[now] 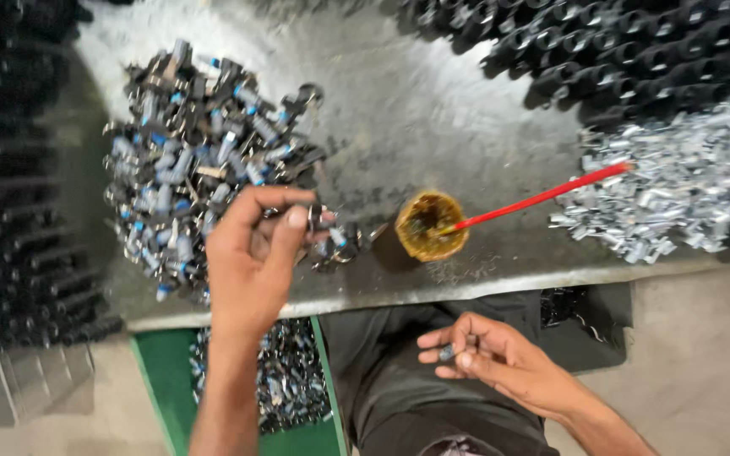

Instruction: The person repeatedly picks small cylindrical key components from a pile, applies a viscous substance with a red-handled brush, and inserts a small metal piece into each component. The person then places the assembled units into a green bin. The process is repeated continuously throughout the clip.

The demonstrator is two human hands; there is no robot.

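- Left hand (251, 257) pinches a small black part (318, 218) at the heap of assembled parts (196, 152), grip narrow
- Right hand (492, 355) holds a small grey piece (448, 351) over the lap; grease cup (431, 225) lies ahead of it
- Keep both pinches firm, align carefully

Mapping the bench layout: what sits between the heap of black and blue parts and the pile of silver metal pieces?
In the head view, a small round cup of yellowish grease with a red stick in it stands on the grey bench.
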